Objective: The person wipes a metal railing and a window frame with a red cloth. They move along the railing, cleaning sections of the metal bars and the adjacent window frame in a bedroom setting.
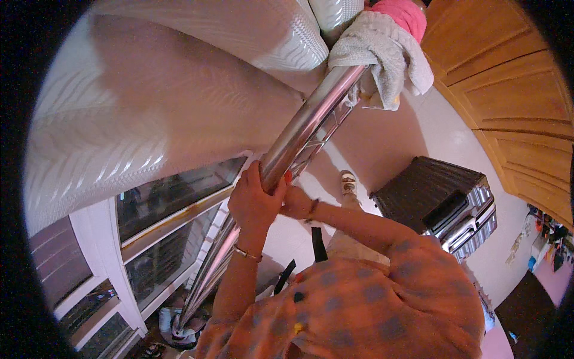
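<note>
A long, shiny metal pole slants from the lower left up to the far right, with thin metal rods running beside it. My left hand is wrapped around its middle from the left side. Close by, on the right, my right hand is closed against the pole, its fingers partly hidden by my left hand. A grey towel is draped over the upper end, next to a bright pink cloth. The lower end reaches down to a pale cloth or bag-like item.
Pale patterned curtains hang at the left above a framed glass window or door. Right of my legs stands a dark ribbed suitcase. A panelled wooden cabinet borders the right. My shoe rests on the light floor.
</note>
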